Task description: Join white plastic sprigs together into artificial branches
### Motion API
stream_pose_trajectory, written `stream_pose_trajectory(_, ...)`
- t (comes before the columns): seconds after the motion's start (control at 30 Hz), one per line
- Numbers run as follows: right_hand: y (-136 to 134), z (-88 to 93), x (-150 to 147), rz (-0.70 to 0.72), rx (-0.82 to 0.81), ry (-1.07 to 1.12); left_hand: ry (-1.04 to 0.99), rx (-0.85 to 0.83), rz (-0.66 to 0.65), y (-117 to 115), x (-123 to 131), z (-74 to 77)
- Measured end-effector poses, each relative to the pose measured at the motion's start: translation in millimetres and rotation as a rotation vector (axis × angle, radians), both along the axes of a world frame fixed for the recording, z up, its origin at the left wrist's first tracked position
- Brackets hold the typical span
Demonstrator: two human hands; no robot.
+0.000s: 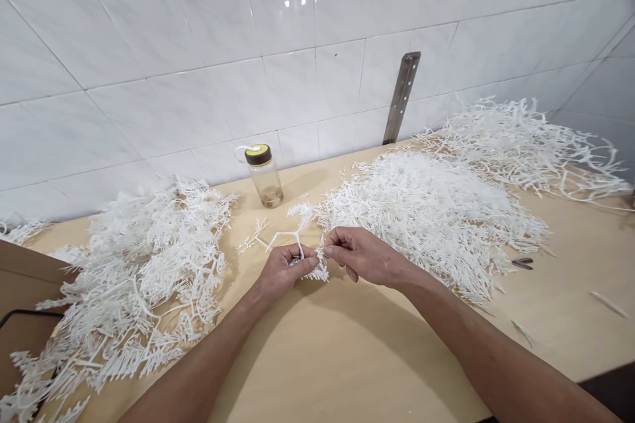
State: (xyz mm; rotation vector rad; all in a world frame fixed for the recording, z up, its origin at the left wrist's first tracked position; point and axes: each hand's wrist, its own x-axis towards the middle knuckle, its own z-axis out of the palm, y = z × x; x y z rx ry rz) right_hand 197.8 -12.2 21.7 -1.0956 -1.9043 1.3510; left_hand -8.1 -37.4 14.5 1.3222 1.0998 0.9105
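My left hand (288, 271) is closed around a white branched plastic piece (285, 234), whose thin stems and feathery tips stick out above and beside the fingers. Just to its right, my right hand (360, 254) has thumb and forefinger pinched together at the edge of the piece; whatever lies between those fingertips is too small to make out. Behind and right of my right hand lies a large heap of small white sprigs (421, 205). To the left of my left hand spreads another pile of white branched pieces (149, 264).
A clear bottle with a yellow and black lid (265, 178) stands near the tiled wall. Longer white strands (520, 145) lie at the back right. Dark small snips (522, 264) rest right of the heap. A metal bracket (401, 98) leans at the wall. A brown box (27, 284) is at left.
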Motion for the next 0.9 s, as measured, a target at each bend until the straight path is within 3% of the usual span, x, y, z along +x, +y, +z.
stream_pose_trajectory(0.27, -0.4, -0.6, 0.2, -0.014, 0.017, -0.003, -0.025, -0.035, -0.014, -3.0, 2.6, 7.8)
stream_pose_trajectory(0.6, -2.1, 3.1, 1.0, -0.03, -0.009, 0.024, 0.033, -0.029, 0.021, 0.1, 0.2, 0.7)
stream_pose_trajectory(0.9, 0.3, -2.8, 2.0, 0.063, -0.071, 0.033, 0.006, -0.048, 0.024, -1.6, 1.7, 5.1)
